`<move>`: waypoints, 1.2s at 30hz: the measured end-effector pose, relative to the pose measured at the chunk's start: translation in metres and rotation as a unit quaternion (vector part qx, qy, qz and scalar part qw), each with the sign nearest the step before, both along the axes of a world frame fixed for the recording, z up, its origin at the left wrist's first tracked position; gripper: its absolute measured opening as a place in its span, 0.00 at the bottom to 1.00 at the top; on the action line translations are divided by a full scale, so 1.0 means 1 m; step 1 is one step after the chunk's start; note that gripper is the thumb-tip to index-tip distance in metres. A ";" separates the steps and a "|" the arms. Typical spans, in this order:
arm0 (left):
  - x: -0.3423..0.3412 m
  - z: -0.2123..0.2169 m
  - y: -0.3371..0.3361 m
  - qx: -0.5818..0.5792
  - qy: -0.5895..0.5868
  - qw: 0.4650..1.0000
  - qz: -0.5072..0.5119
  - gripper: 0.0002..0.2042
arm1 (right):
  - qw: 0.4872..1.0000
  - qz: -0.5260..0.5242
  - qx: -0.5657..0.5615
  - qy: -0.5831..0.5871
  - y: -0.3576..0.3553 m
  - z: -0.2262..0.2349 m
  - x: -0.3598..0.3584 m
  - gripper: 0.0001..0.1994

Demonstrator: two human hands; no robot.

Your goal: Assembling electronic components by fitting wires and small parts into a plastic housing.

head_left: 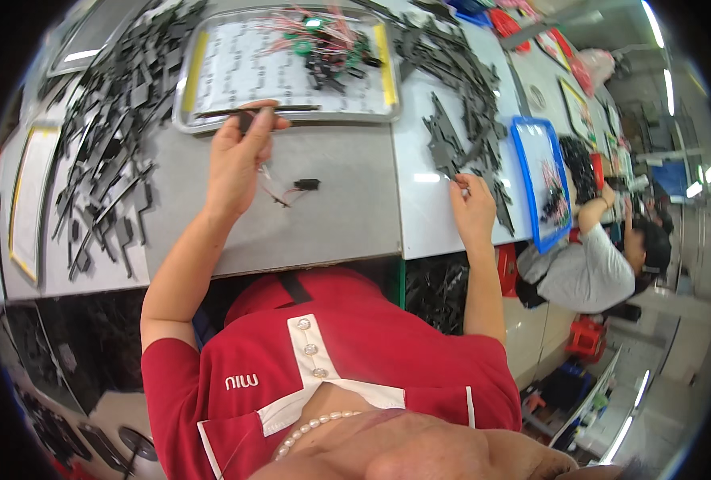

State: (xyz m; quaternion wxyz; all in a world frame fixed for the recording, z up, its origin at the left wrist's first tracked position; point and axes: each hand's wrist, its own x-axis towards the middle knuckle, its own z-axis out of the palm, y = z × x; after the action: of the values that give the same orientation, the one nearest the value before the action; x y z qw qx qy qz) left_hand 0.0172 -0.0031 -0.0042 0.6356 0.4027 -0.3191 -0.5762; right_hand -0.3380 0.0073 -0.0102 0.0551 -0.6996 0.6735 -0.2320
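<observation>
My left hand is closed on a long thin black plastic strip, held level at the near rim of a metal tray. Thin wires hang below that hand, and a small black component on a wire lies on the grey mat. Farther right, my right hand has its fingertips pinched at the near end of a flat black plastic part, beside a heap of similar parts. How firmly it grips is hard to see.
Heaps of black plastic parts cover the table's left side, with more at the right. The metal tray holds green and black components with pink wires. A blue tray stands at the right, near a co-worker in a grey shirt.
</observation>
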 end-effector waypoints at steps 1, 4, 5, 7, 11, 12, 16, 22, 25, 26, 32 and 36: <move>-0.001 -0.001 -0.003 -0.002 0.000 1.000 -0.022 0.12 | 0.999 0.018 -0.013 -0.037 -0.001 0.002 0.002 0.07; -0.005 -0.002 -0.001 -0.019 -0.035 0.998 -0.056 0.20 | 0.990 0.090 -0.060 -0.091 -0.011 0.030 0.034 0.07; -0.006 -0.003 0.002 -0.044 -0.038 0.996 -0.064 0.23 | 0.982 0.126 -0.087 -0.112 -0.019 0.034 0.047 0.07; -0.007 -0.010 0.005 -0.069 -0.042 0.993 -0.085 0.31 | 0.958 0.214 -0.136 -0.134 -0.027 0.050 0.084 0.09; -0.005 -0.003 0.008 -0.083 -0.040 0.986 -0.139 0.35 | 0.907 0.325 -0.216 -0.159 -0.042 0.044 0.137 0.13; -0.009 0.001 0.009 -0.101 -0.032 0.985 -0.136 0.36 | 0.905 0.327 -0.216 -0.163 -0.043 0.043 0.143 0.13; -0.013 0.003 0.010 -0.102 -0.030 0.988 -0.113 0.21 | 0.888 0.342 -0.263 -0.159 -0.048 0.033 0.156 0.15; -0.019 0.001 0.012 -0.125 -0.028 0.986 -0.108 0.17 | 0.877 0.341 -0.282 -0.188 -0.049 0.021 0.154 0.16; -0.017 0.002 0.013 -0.122 -0.027 0.985 -0.122 0.17 | 0.876 0.345 -0.281 -0.183 -0.050 0.020 0.153 0.16; -0.018 0.001 0.014 -0.120 -0.021 0.986 -0.114 0.16 | 0.878 0.344 -0.283 -0.175 -0.049 0.021 0.154 0.16; -0.017 0.001 0.015 -0.133 -0.017 0.984 -0.117 0.16 | 0.876 0.335 -0.291 -0.189 -0.047 0.018 0.152 0.16; -0.019 0.000 0.016 -0.155 -0.017 0.982 -0.106 0.16 | 0.874 0.328 -0.306 -0.186 -0.044 0.018 0.155 0.16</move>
State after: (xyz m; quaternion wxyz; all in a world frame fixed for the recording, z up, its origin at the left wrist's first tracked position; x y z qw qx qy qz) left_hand -0.0014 0.0132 -0.0042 0.6203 0.2726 -0.4564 -0.5767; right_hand -0.1831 -0.0372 0.0077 0.0354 -0.8062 0.2776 -0.5213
